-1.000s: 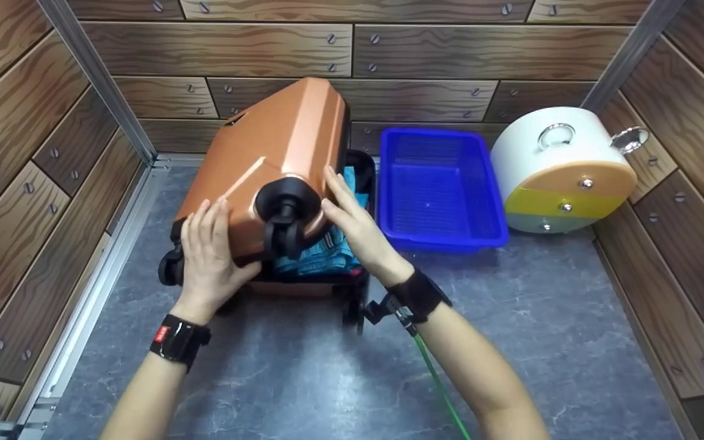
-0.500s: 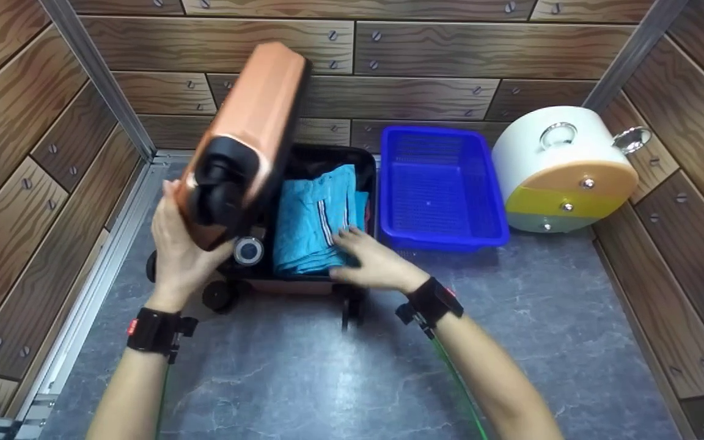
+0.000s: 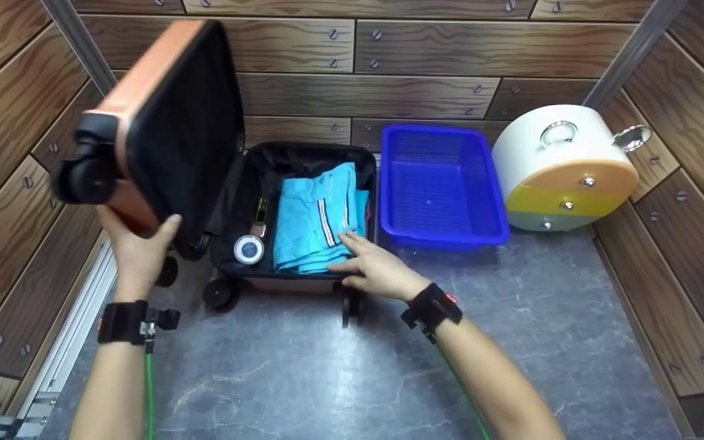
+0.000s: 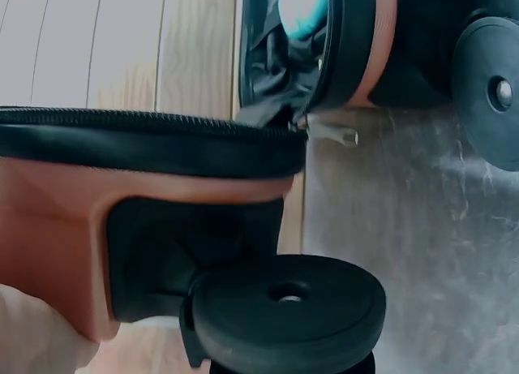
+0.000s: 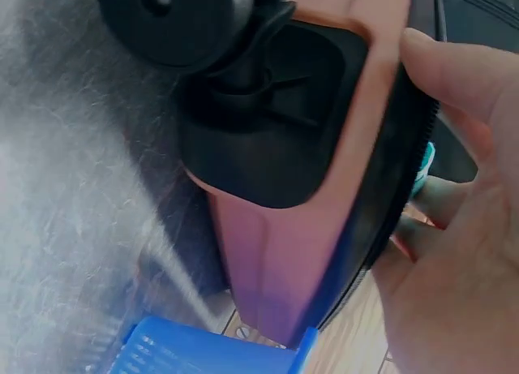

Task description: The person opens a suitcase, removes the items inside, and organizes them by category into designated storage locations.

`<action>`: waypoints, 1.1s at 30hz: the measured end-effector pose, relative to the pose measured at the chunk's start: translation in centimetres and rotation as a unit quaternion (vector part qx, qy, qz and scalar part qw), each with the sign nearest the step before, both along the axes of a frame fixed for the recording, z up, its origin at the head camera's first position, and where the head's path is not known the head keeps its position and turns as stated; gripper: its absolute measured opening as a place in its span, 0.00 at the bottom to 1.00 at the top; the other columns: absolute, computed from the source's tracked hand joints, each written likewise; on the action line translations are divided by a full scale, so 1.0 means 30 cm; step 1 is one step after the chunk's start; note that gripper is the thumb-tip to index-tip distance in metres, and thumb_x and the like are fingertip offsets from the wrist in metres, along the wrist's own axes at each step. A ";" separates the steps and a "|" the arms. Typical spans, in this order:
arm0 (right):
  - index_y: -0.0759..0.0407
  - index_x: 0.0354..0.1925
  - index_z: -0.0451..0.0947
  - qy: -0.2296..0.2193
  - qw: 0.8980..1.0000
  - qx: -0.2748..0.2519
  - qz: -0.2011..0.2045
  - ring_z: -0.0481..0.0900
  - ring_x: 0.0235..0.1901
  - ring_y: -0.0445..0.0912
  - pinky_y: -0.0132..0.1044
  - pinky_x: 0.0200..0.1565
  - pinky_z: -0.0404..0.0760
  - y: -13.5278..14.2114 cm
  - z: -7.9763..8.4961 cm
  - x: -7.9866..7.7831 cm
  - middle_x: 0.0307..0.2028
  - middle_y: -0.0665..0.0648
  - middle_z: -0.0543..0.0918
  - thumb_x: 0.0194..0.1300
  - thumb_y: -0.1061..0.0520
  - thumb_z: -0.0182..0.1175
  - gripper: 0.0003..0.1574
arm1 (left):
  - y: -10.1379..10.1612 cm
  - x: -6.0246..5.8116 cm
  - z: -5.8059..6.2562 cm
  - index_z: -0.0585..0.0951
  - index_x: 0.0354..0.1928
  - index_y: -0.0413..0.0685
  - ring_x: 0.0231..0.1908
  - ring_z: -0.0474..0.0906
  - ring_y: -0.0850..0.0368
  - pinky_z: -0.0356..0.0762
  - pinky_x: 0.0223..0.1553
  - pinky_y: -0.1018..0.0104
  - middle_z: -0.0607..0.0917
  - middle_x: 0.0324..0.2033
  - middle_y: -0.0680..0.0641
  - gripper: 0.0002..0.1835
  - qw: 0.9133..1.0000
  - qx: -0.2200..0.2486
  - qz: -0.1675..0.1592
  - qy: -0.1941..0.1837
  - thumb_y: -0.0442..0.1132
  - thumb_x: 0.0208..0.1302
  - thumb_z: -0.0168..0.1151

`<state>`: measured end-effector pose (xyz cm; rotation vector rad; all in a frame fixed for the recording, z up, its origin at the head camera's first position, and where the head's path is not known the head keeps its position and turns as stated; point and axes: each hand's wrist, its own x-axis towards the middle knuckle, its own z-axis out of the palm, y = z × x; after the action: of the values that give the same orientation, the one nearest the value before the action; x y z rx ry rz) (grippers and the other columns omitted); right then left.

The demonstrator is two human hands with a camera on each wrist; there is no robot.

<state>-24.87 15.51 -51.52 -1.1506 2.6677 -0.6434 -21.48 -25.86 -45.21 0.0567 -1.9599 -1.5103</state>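
An orange hard-shell suitcase lies on the floor, its lid (image 3: 181, 134) tilted up to the left and its base (image 3: 303, 283) flat. My left hand (image 3: 138, 250) holds the lid's near end below a black wheel, thumb toward the dark lining; its other fingers are mostly hidden. At the base's near right corner my right hand (image 3: 382, 269) grips the rim, thumb (image 5: 442, 62) at the zipper edge and fingers reaching inside over folded blue clothing (image 3: 309, 220) with striped trim. Left of the clothing lie a round white-and-grey item (image 3: 249, 249) and a small yellow-and-black item (image 3: 260, 214).
A blue plastic basket (image 3: 443, 241) stands close beside the suitcase on its right. Beyond it is a rounded white drawer box (image 3: 547, 131) with coloured drawers and metal rings. Wood-patterned walls (image 3: 425, 49) enclose the grey floor (image 3: 327, 379).
The lid has swung up and left with my left hand, uncovering the clothing and small items. My right hand has left the lid and moved down to the base's near right corner.
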 end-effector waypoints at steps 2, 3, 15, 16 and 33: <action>0.43 0.63 0.82 0.007 1.000 0.002 0.008 0.43 0.79 0.55 0.53 0.76 0.50 0.001 -0.004 -0.001 0.80 0.61 0.49 0.73 0.50 0.64 0.22 | -0.035 -0.007 -0.010 0.40 0.82 0.52 0.73 0.52 0.62 0.46 0.71 0.74 0.53 0.78 0.48 0.61 0.999 0.029 0.000 -0.018 0.36 0.57 0.75; 0.44 0.62 0.83 0.012 1.000 0.002 0.011 0.45 0.79 0.55 0.53 0.76 0.50 0.001 -0.005 -0.001 0.80 0.62 0.49 0.73 0.50 0.64 0.20 | -0.051 -0.009 -0.017 0.39 0.82 0.54 0.74 0.50 0.64 0.45 0.71 0.75 0.51 0.79 0.49 0.62 0.999 0.045 -0.002 -0.025 0.37 0.58 0.74; 0.44 0.60 0.84 0.048 0.998 0.019 0.028 0.51 0.78 0.57 0.55 0.75 0.54 0.002 -0.007 0.001 0.78 0.67 0.54 0.73 0.50 0.63 0.19 | -0.201 -0.045 -0.162 0.33 0.81 0.71 0.76 0.47 0.61 0.50 0.73 0.70 0.47 0.79 0.52 0.59 0.950 0.306 -0.049 -0.025 0.38 0.66 0.67; 0.44 0.60 0.84 0.051 0.998 0.020 0.027 0.51 0.77 0.57 0.55 0.74 0.55 0.003 -0.006 0.000 0.78 0.67 0.54 0.73 0.50 0.63 0.19 | -0.210 -0.052 -0.176 0.32 0.81 0.73 0.76 0.47 0.62 0.49 0.73 0.71 0.47 0.79 0.53 0.58 0.945 0.321 -0.049 -0.030 0.39 0.67 0.66; 0.43 0.59 0.85 0.051 0.999 0.007 0.004 0.51 0.78 0.58 0.58 0.75 0.52 0.041 -0.025 -0.030 0.78 0.65 0.53 0.74 0.50 0.62 0.18 | -0.264 -0.066 -0.357 0.51 0.75 0.79 0.69 0.61 0.57 0.60 0.68 0.54 0.64 0.67 0.57 0.33 0.817 0.555 -0.098 -0.124 0.54 0.75 0.54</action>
<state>-25.78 16.75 -52.28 -1.2210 2.7444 -0.5777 -23.47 -33.79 -55.92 0.5812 -0.9848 -2.6982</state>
